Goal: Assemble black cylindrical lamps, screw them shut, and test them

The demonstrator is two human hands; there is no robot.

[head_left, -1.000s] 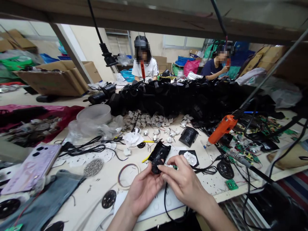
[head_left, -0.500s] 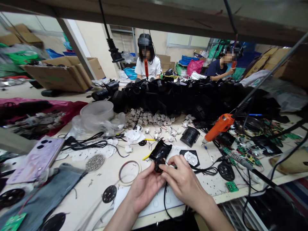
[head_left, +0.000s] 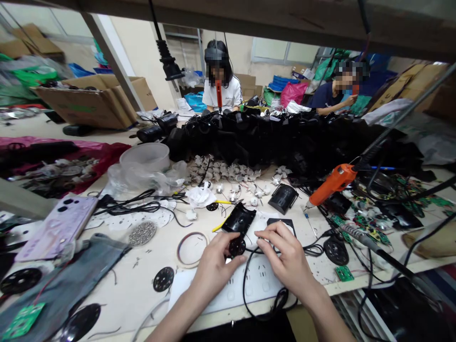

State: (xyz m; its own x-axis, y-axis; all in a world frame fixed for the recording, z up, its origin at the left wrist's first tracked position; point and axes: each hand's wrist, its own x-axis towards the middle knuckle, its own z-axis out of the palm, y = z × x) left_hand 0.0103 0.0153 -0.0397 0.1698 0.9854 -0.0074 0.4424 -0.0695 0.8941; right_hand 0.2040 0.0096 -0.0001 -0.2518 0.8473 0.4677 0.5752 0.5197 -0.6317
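My left hand point(head_left: 215, 264) pinches a small black round part point(head_left: 237, 247) at the near middle of the workbench. A black cable point(head_left: 249, 280) runs from that part down past the bench edge. My right hand point(head_left: 287, 259) is beside it with curled fingers, its fingertips near the cable and over a black square tray point(head_left: 281, 222); what it holds is hidden. Just beyond the round part lies a black plastic housing point(head_left: 239, 219). A white sheet point(head_left: 231, 292) lies under both hands.
An orange power screwdriver point(head_left: 331, 183) hangs at right over green circuit boards point(head_left: 344, 273). A phone point(head_left: 57, 228), perforated discs point(head_left: 142, 232), a wire ring point(head_left: 191, 247) and a clear bowl point(head_left: 144, 156) lie left. A black parts pile point(head_left: 278, 137) crosses the bench; two people sit behind it.
My right hand has drawn apart from the left and moved right, away from the round part. The view has tilted down a little, showing more of the cable loop.
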